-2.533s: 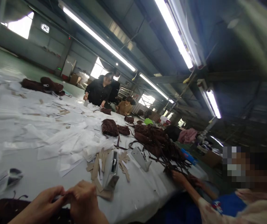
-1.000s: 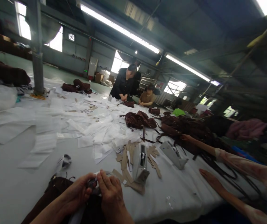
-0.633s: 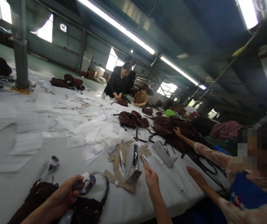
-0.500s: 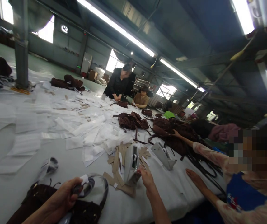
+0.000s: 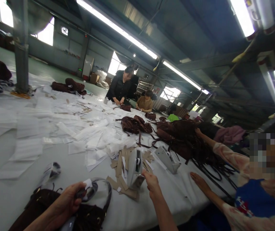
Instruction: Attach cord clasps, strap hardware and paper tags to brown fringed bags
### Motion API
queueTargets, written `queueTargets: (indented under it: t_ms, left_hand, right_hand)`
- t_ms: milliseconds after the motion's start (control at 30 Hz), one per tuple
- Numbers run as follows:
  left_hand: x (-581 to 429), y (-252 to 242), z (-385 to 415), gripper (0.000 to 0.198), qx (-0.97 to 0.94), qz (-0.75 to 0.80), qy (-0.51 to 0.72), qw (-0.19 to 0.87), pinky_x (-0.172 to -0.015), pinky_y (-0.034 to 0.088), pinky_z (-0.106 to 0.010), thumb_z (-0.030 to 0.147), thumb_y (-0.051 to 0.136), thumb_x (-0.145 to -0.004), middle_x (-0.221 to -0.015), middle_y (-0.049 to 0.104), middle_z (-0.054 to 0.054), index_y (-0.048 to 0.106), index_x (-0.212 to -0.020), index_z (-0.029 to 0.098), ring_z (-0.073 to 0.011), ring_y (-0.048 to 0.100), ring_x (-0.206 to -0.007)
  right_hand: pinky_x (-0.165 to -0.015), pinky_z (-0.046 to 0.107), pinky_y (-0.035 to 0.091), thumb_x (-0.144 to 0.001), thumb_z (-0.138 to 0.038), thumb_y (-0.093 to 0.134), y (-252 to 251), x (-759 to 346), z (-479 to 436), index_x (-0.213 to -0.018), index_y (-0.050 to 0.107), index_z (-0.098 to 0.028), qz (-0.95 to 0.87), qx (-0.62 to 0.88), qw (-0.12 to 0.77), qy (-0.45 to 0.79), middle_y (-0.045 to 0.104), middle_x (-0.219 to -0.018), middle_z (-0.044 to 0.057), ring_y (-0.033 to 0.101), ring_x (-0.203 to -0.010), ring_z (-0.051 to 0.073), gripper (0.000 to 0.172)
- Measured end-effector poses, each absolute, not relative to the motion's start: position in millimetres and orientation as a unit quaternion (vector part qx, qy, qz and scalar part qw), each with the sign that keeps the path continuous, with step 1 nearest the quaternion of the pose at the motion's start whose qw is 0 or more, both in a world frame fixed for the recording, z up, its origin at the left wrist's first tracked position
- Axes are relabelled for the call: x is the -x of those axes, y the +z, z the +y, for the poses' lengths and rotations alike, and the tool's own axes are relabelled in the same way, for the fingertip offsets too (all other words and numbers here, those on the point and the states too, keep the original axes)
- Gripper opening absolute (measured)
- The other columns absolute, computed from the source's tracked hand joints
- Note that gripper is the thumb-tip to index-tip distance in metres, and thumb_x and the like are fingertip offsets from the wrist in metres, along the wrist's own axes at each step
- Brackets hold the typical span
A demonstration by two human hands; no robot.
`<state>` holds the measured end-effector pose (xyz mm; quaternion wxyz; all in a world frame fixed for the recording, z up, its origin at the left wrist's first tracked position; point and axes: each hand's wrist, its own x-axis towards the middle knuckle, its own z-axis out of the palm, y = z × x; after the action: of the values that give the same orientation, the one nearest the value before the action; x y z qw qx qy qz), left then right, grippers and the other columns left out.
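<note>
A dark brown handbag [image 5: 43, 205] lies at the near left edge of the table, with metal rings and looped handles [image 5: 110, 189] in shiny wrapping. Over it, my left hand [image 5: 71, 197] is closed around a wrapped handle, and a small white piece [image 5: 88, 183] shows at the fingertips. My right hand [image 5: 150, 181] is pinched at the front end of a pale grey tape dispenser [image 5: 134, 165], seemingly on the end of the tape; the clear strip itself is hard to see. Tan paper strips [image 5: 120, 166] lie around and under the dispenser.
A second tape dispenser [image 5: 168, 160] stands to the right. Beyond it are piled brown bags [image 5: 176, 134] with long straps. A co-worker's hand [image 5: 198, 183] rests on the table at right. White sheets [image 5: 96, 138] cover the middle, and two people work at the far end.
The co-worker's far arm at right has shifted right and back along the bag pile. My two hands stay nearly in place, and the view has turned slightly.
</note>
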<state>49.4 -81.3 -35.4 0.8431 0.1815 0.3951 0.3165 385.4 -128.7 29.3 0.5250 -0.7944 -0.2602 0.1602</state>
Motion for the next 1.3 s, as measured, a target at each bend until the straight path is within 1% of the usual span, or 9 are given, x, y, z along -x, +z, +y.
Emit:
queueTargets:
  t_ms: [200, 433, 667, 900, 967, 1033, 1100, 1200, 1300]
  left_hand:
    - [-49, -38, -81, 0.033, -0.192, 0.396, 0.327, 0.836, -0.034, 0.020, -0.011, 0.035, 0.076, -0.063, -0.057, 0.049, 0.008, 0.051, -0.074, 0.015, 0.0001, 0.036, -0.036]
    - [-50, -36, -81, 0.036, -0.203, 0.398, 0.325, 0.834, -0.033, 0.018, -0.011, 0.038, 0.077, -0.061, -0.054, 0.048, 0.008, 0.051, -0.071, 0.015, 0.0002, 0.034, -0.035]
    - [-49, -38, -80, 0.035, -0.194, 0.394, 0.321, 0.839, -0.033, 0.020, -0.012, 0.036, 0.077, -0.061, -0.052, 0.046, 0.009, 0.049, -0.069, 0.016, -0.0007, 0.034, -0.034]
    - [-51, -35, -80, 0.033, -0.237, 0.381, 0.341, 0.826, -0.033, 0.016, -0.011, 0.041, 0.069, -0.067, -0.055, 0.047, 0.008, 0.048, -0.072, 0.016, 0.0007, 0.032, -0.034]
    - [-52, -32, -81, 0.030, -0.261, 0.363, 0.347, 0.825, -0.033, 0.016, -0.012, 0.039, 0.068, -0.069, -0.056, 0.049, 0.007, 0.049, -0.073, 0.017, 0.0001, 0.033, -0.034]
    - [-54, -30, -81, 0.027, -0.280, 0.352, 0.353, 0.820, -0.031, 0.016, -0.013, 0.037, 0.068, -0.070, -0.057, 0.052, 0.005, 0.052, -0.076, 0.016, -0.0005, 0.034, -0.033]
    - [-56, -29, -82, 0.027, -0.297, 0.345, 0.359, 0.815, -0.030, 0.017, -0.014, 0.037, 0.069, -0.069, -0.056, 0.053, 0.005, 0.055, -0.077, 0.015, -0.0010, 0.034, -0.031]
    - [-58, -27, -85, 0.031, -0.325, 0.330, 0.368, 0.806, -0.027, 0.020, -0.015, 0.040, 0.070, -0.069, -0.053, 0.053, 0.006, 0.057, -0.080, 0.014, -0.0015, 0.033, -0.027]
    - [-57, -26, -89, 0.033, -0.363, 0.317, 0.383, 0.788, -0.027, 0.021, -0.014, 0.041, 0.069, -0.070, -0.055, 0.056, 0.005, 0.058, -0.084, 0.013, -0.0017, 0.035, -0.026]
  right_hand:
    - [-0.048, 0.026, 0.037, -0.050, -0.039, 0.075, 27, -374, -121, -0.046, 0.065, -0.016, -0.253, 0.772, 0.537, 0.226, 0.058, -0.046, 0.002, 0.051, -0.048, 0.015, 0.025]
    - [-0.052, 0.026, 0.039, -0.053, -0.045, 0.074, 31, -373, -146, -0.069, 0.073, -0.015, -0.242, 0.756, 0.571, 0.211, 0.070, -0.070, 0.007, 0.058, -0.063, 0.018, 0.034]
    - [-0.043, 0.026, 0.036, -0.054, -0.066, 0.067, -4, -348, -173, -0.063, 0.070, -0.013, -0.263, 0.765, 0.541, 0.230, 0.059, -0.049, 0.003, 0.049, -0.044, 0.015, 0.054]
    - [-0.040, 0.027, 0.034, -0.054, -0.067, 0.064, -8, -344, -184, -0.046, 0.062, -0.018, -0.304, 0.785, 0.497, 0.213, 0.052, -0.038, 0.002, 0.048, -0.043, 0.018, 0.050]
    - [-0.040, 0.027, 0.034, -0.052, -0.069, 0.064, -5, -335, -188, -0.050, 0.064, -0.019, -0.322, 0.790, 0.474, 0.219, 0.054, -0.041, 0.003, 0.048, -0.043, 0.018, 0.050]
    - [-0.040, 0.026, 0.034, -0.055, -0.069, 0.063, 0, -313, -188, -0.060, 0.067, -0.019, -0.364, 0.770, 0.461, 0.250, 0.056, -0.048, 0.002, 0.046, -0.043, 0.016, 0.051]
    - [-0.042, 0.024, 0.032, -0.064, -0.066, 0.062, 8, -279, -186, -0.068, 0.066, -0.019, -0.414, 0.717, 0.468, 0.310, 0.055, -0.053, -0.001, 0.041, -0.044, 0.012, 0.048]
    - [-0.045, 0.022, 0.031, -0.074, -0.059, 0.061, 21, -223, -174, -0.068, 0.061, -0.018, -0.465, 0.621, 0.485, 0.404, 0.047, -0.052, -0.005, 0.036, -0.045, 0.009, 0.041]
    - [-0.047, 0.022, 0.032, -0.078, -0.056, 0.060, 26, -187, -158, -0.071, 0.061, -0.018, -0.494, 0.574, 0.479, 0.445, 0.047, -0.054, -0.004, 0.038, -0.048, 0.009, 0.039]
